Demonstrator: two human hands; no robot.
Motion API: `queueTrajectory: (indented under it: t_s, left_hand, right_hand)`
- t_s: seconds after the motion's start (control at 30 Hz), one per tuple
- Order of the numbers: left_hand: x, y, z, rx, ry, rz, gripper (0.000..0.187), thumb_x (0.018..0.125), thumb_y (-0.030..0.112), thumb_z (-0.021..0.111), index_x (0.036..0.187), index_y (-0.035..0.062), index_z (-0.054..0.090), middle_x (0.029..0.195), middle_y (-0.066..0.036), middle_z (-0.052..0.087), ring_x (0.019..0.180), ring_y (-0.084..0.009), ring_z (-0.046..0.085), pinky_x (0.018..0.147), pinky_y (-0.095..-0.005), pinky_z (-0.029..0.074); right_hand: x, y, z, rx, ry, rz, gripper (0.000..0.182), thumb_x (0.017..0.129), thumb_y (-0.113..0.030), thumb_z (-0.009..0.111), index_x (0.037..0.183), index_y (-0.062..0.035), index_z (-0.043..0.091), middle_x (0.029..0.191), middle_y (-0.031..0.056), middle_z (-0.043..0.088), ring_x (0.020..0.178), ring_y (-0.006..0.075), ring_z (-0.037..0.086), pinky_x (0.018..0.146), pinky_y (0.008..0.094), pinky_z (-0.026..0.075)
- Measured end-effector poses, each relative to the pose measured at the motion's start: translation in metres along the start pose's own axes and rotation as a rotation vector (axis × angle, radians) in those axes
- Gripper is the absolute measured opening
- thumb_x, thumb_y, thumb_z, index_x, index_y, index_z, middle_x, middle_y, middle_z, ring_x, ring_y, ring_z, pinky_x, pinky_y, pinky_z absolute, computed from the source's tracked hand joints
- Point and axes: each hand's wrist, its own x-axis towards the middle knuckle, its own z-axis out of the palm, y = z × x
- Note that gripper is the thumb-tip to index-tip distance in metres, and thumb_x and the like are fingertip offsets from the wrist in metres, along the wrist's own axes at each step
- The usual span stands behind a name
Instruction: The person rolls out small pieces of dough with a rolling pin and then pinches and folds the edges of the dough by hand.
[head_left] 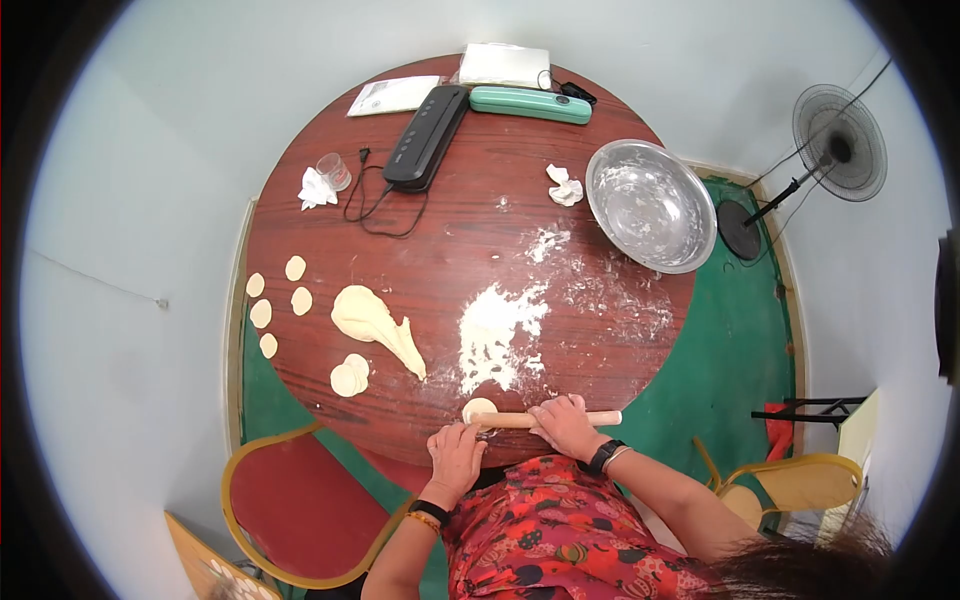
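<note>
Under my right hand, a wooden rolling pin lies across the near edge of the table, the fingers curled over it. A small dough round sits beneath the pin's left end. My left hand is at the near side of that round, fingers bent together at its edge and close to the pin; the exact contact is partly hidden. Up and left lies a long lump of dough, with a small stack of dough rounds below it. White flour is spread beyond the pin.
Several flat dough rounds lie at the table's left edge. A steel bowl stands at the right. Farther back are a black sealer-like device, a green device, and a glass. A red chair is at the lower left.
</note>
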Motion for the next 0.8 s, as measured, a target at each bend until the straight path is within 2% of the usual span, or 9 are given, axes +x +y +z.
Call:
queueTrajectory:
  t_s: [0.07,0.17,0.27,0.37,0.47,0.57,0.7,0.73,0.8]
  left_hand:
    - [0.003,0.002,-0.003,-0.021,-0.002,0.015,0.047,0.093,0.031,0.056,0.134,0.0100,0.051,0.135,-0.007,0.049,0.128,-0.0295,0.041,0.102,-0.0504,0.028]
    - [0.007,-0.002,0.004,0.215,-0.133,0.020,0.057,0.096,0.035,0.051,0.145,0.0104,0.040,0.151,-0.008,0.036,0.139,-0.0340,0.032,0.109,-0.0584,0.024]
    - [0.019,-0.005,0.003,0.184,-0.263,-0.036,0.062,0.098,0.037,0.047,0.151,0.0114,0.029,0.159,-0.007,0.022,0.144,-0.0371,0.022,0.111,-0.0649,0.020]
    - [0.040,-0.003,0.002,0.197,-0.202,-0.049,0.060,0.098,0.036,0.046,0.150,0.0114,0.031,0.158,-0.008,0.025,0.143,-0.0379,0.022,0.109,-0.0666,0.022]
    - [0.070,-0.006,0.003,0.195,-0.232,-0.047,0.060,0.099,0.034,0.044,0.151,0.0096,0.029,0.159,-0.012,0.021,0.144,-0.0410,0.018,0.109,-0.0672,0.018]
    - [0.098,-0.006,0.000,0.203,-0.218,-0.021,0.060,0.098,0.035,0.044,0.151,0.0097,0.029,0.159,-0.013,0.020,0.145,-0.0400,0.017,0.110,-0.0670,0.018]
    - [0.122,-0.005,0.002,0.243,-0.116,-0.106,0.063,0.097,0.035,0.047,0.152,0.0096,0.027,0.160,-0.012,0.019,0.145,-0.0380,0.018,0.111,-0.0648,0.018]
    - [0.122,-0.006,0.008,0.194,0.043,-0.141,0.060,0.096,0.033,0.050,0.147,0.0070,0.034,0.155,-0.014,0.028,0.142,-0.0383,0.023,0.109,-0.0654,0.020]
    - [0.111,-0.012,0.009,0.031,0.149,-0.154,0.053,0.094,0.026,0.054,0.140,0.0039,0.040,0.144,-0.018,0.038,0.134,-0.0394,0.032,0.106,-0.0603,0.026]
  right_hand:
    - [-0.001,-0.005,0.002,0.026,-0.026,-0.010,0.036,0.086,-0.033,0.068,0.116,-0.0133,0.060,0.102,0.0032,0.060,0.097,0.0242,0.055,0.088,0.0463,0.036]
    - [-0.003,-0.009,0.007,0.008,-0.037,0.004,0.038,0.086,-0.033,0.067,0.118,-0.0139,0.060,0.100,0.0027,0.060,0.096,0.0238,0.055,0.089,0.0465,0.036]
    - [-0.003,-0.011,0.010,0.003,-0.051,0.061,0.042,0.087,-0.035,0.065,0.124,-0.0148,0.058,0.103,0.0030,0.058,0.098,0.0241,0.053,0.091,0.0466,0.036]
    - [0.002,-0.012,0.001,-0.108,-0.033,0.086,0.047,0.088,-0.038,0.063,0.129,-0.0160,0.056,0.107,0.0044,0.055,0.102,0.0249,0.051,0.093,0.0472,0.036]
    - [0.010,-0.010,-0.002,-0.153,-0.039,0.127,0.050,0.088,-0.042,0.063,0.131,-0.0173,0.055,0.111,0.0057,0.053,0.105,0.0258,0.049,0.097,0.0481,0.035]
    - [0.018,-0.001,0.002,-0.159,-0.028,0.162,0.052,0.086,-0.044,0.063,0.131,-0.0186,0.055,0.111,0.0062,0.053,0.105,0.0259,0.048,0.098,0.0487,0.034]
    - [0.026,0.012,0.004,-0.110,-0.024,0.172,0.047,0.085,-0.042,0.066,0.122,-0.0142,0.058,0.105,0.0049,0.055,0.102,0.0257,0.051,0.097,0.0486,0.035]
    - [0.027,0.015,0.007,-0.107,-0.007,0.151,0.044,0.084,-0.040,0.067,0.117,-0.0123,0.059,0.102,0.0048,0.057,0.100,0.0256,0.053,0.096,0.0491,0.034]
    - [0.024,0.017,0.004,-0.093,0.033,0.190,0.042,0.085,-0.038,0.067,0.117,-0.0122,0.059,0.102,0.0054,0.057,0.100,0.0256,0.053,0.096,0.0493,0.035]
